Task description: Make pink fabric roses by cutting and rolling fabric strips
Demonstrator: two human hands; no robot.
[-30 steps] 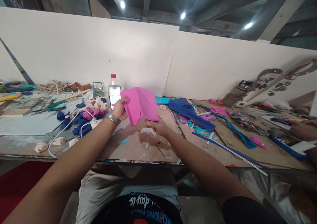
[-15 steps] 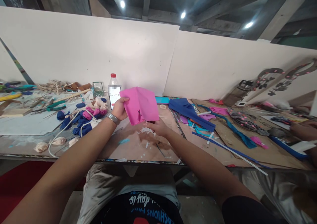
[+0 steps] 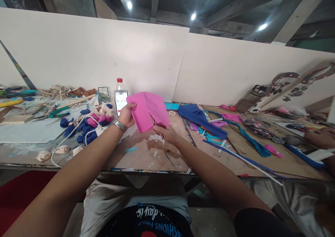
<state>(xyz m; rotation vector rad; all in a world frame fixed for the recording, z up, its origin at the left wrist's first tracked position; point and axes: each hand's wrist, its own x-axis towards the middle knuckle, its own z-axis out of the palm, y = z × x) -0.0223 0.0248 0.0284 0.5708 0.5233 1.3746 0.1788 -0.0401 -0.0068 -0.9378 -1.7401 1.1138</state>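
Observation:
A pink sheet (image 3: 142, 111) is held up above the middle of the worktable, with a slit running up from its lower edge. My left hand (image 3: 126, 115) pinches its left edge, thumb on the front face. At the lower edge my right hand (image 3: 165, 133) is closed round scissors (image 3: 153, 121), whose blades are at the slit. The scissor handles are mostly hidden by my fingers.
A phone (image 3: 121, 102) stands before a red-capped bottle (image 3: 119, 85). Blue, pink and cream fabric pieces (image 3: 89, 128) and green-handled pliers (image 3: 59, 112) lie left. Blue strips (image 3: 201, 120) lie right. Another person's hand (image 3: 319, 137) is at far right.
My right hand has turned and shifted slightly, showing more of the scissors. The slit in the pink sheet now gapes wider. My left hand has hardly moved.

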